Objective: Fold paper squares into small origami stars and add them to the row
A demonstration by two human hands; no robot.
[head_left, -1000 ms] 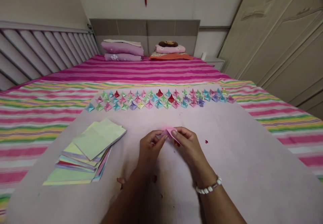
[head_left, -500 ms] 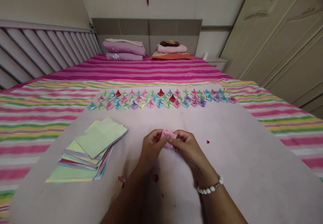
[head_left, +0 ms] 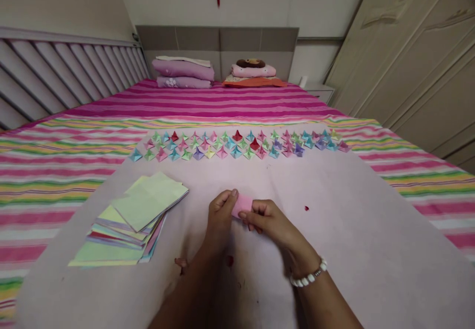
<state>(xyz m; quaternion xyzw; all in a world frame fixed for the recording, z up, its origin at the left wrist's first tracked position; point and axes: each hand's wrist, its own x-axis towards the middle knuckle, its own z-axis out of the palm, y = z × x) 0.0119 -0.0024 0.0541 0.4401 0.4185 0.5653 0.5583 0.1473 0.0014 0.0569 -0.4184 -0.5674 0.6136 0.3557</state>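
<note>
A small folded piece of pink paper is held up between both hands, just above the pale table top. My left hand grips its left side, thumb on the upper left corner. My right hand pinches the lower right part, with the thumb across the front and the other fingers curled behind. A white beaded bracelet circles my right wrist. Left of the hands lies a loose stack of coloured paper sheets, a light green one on top.
Several rows of small folded paper pieces in many colours stand along the far edge of the table. Beyond are a striped bed cover, folded bedding and a headboard. Cabinet doors rise at the right.
The pink paper has turned so a plainer face shows. My left thumb has moved up to its corner, and my right hand has shifted slightly lower.
</note>
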